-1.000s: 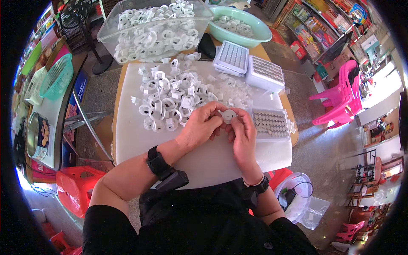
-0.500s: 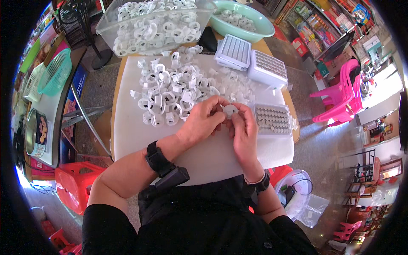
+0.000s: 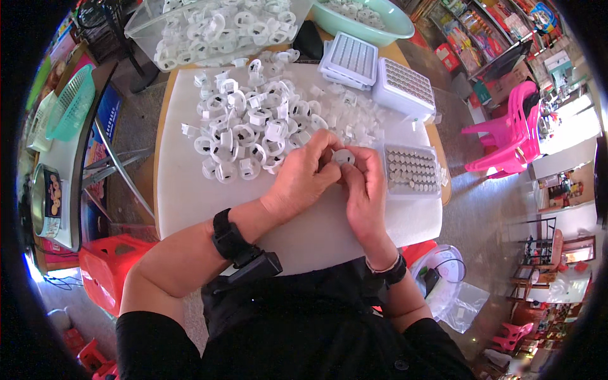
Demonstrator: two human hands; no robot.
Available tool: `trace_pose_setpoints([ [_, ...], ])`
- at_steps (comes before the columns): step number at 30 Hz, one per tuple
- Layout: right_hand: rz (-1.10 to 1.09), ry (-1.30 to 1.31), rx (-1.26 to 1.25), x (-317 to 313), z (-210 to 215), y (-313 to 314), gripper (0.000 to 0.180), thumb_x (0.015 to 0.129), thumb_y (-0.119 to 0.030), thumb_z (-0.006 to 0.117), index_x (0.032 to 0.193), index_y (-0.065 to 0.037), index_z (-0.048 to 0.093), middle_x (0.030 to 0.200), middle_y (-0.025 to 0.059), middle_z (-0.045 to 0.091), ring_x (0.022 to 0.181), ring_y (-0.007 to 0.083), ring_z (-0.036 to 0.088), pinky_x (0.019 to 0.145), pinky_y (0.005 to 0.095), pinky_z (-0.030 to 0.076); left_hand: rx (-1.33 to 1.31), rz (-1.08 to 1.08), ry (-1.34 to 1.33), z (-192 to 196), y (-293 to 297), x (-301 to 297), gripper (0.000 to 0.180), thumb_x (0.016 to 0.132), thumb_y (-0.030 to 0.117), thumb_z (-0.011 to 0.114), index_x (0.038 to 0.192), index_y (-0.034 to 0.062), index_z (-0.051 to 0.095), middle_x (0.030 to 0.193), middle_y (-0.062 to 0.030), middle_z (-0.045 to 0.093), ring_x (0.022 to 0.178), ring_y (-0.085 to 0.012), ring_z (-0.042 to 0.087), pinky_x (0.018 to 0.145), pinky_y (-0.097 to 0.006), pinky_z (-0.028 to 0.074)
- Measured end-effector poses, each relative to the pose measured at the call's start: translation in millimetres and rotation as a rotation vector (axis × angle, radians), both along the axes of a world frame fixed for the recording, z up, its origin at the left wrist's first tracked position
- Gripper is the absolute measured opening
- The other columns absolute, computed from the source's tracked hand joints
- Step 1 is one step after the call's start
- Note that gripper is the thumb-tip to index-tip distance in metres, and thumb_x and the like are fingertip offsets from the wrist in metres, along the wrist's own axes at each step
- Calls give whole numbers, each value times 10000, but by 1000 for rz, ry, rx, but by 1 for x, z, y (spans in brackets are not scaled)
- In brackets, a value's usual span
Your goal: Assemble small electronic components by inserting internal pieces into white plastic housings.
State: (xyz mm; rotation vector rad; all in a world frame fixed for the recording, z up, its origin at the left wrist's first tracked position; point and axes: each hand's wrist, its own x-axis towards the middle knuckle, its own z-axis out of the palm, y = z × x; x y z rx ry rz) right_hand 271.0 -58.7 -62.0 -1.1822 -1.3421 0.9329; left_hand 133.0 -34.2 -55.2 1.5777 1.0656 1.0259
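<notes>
A small round white plastic part (image 3: 342, 156) sits between both hands over the middle of the table. My left hand (image 3: 304, 170) pinches it from the left, thumb and forefinger closed on its edge. From the right, my right hand (image 3: 365, 187) grips the same part, its thumb against the lower side. Fingers cover most of the rim. Left of the hands lies a heap of similar white parts (image 3: 247, 126) with dark slots. Small clear plastic pieces (image 3: 354, 117) are strewn just beyond the hands. Beside my right hand is a tray of small pale round pieces in rows (image 3: 411, 170).
A clear bin (image 3: 221, 31) full of white parts stands at the far left of the table, and a pale green basin (image 3: 386, 28) at the far right. Stacked white trays (image 3: 350, 58) and another filled tray (image 3: 404, 87) lie before the basin. A red stool (image 3: 114, 266) stands left.
The view has shifted slightly, so the bin and basin sit higher in the picture. Both hands keep hold of the round white part, with small finger shifts around it.
</notes>
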Motion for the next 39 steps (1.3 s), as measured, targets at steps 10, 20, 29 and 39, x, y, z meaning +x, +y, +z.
trace_pose_setpoints([
  [10,9,74,4,1,1,1,190,901,6,474,1086,-2,519,800,38,580,672,64,505,584,216,426,-75,-72,-131,2,4,-1,193,853,40,526,1044,33,493,757,-1,505,649,-78,472,565,-231,393],
  [20,44,126,-165,5,27,-5,209,921,-73,483,1115,-26,546,699,10,561,545,40,450,488,194,345,-283,-132,-256,22,6,-8,202,933,198,559,1052,34,553,686,-2,548,551,-55,497,458,-207,382],
  [29,112,-440,-88,19,71,-15,164,895,-74,528,1044,-19,567,667,30,563,583,91,535,538,258,421,-218,-54,-252,34,-9,-12,203,954,187,524,1055,20,581,707,-2,542,607,-64,516,519,-211,422],
  [39,55,-121,184,14,142,103,301,877,-131,574,1161,-34,552,758,59,640,607,134,575,586,284,492,-65,137,-495,41,4,-20,221,968,229,496,990,23,573,660,2,521,534,-59,454,459,-195,351],
])
